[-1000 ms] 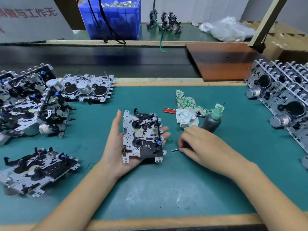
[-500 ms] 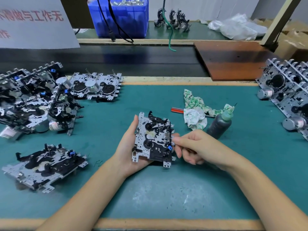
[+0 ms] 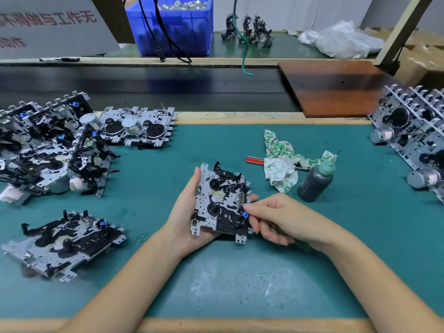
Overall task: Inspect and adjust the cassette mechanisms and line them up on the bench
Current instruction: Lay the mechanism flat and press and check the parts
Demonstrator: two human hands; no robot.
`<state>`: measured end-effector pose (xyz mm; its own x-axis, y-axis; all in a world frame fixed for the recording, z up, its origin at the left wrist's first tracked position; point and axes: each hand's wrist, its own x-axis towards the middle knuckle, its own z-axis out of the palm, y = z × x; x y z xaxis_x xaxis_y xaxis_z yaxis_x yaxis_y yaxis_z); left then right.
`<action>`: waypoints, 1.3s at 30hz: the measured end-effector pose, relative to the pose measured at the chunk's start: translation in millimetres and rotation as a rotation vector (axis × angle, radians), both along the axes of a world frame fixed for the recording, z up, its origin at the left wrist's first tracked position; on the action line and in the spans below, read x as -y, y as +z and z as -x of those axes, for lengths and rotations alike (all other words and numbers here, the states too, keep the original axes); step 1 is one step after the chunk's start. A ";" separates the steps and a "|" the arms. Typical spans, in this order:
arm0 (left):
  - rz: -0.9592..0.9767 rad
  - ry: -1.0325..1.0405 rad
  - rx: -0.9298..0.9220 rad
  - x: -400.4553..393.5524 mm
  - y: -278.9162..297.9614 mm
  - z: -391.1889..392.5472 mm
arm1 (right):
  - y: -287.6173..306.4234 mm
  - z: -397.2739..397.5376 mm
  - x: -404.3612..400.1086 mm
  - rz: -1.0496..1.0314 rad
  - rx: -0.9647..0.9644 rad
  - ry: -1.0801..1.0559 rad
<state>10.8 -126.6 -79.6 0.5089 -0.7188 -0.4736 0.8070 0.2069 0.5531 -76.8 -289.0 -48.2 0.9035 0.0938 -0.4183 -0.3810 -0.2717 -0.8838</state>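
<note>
Two hands over the green table (image 3: 240,284): left hand (image 3: 185,219) cradles one cassette mechanism (image 3: 221,200) from below and the left edge, thumb up along its side, held above the table center. Right hand (image 3: 274,217) has fingers curled around a thin tool, mostly hidden, thumb tip at the mechanism's right edge by the blue tab (image 3: 244,214). One loose mechanism (image 3: 64,241) lies flat near left. One dark bottle (image 3: 316,179) with a green nozzle stands just right of the held unit, one crumpled printed rag (image 3: 281,164) beside it, lying over one red-handled tool (image 3: 255,160). Left pile (image 3: 48,147) of mechanisms, overlapping, count unclear; one more mechanism (image 3: 139,126) lies flat at the table's far edge. Right row (image 3: 413,140) of mechanisms leaning together, count unclear. Far: one brown board (image 3: 336,87), one blue bin (image 3: 173,25), one plastic bag (image 3: 341,42). Versus one second ago: right hand was down on the table gripping the tool near the bottle; now it's raised against the mechanism.
</note>
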 end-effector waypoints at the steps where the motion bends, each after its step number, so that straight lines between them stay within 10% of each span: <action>1: 0.002 0.000 0.000 0.1 0.1 0.2 | 0.5 0.0 -0.2 0.007 0.002 -0.003; 39: -0.062 0.018 0.033 2.6 0.9 1.3 | -3.0 -9.1 11.4 0.015 -0.122 0.158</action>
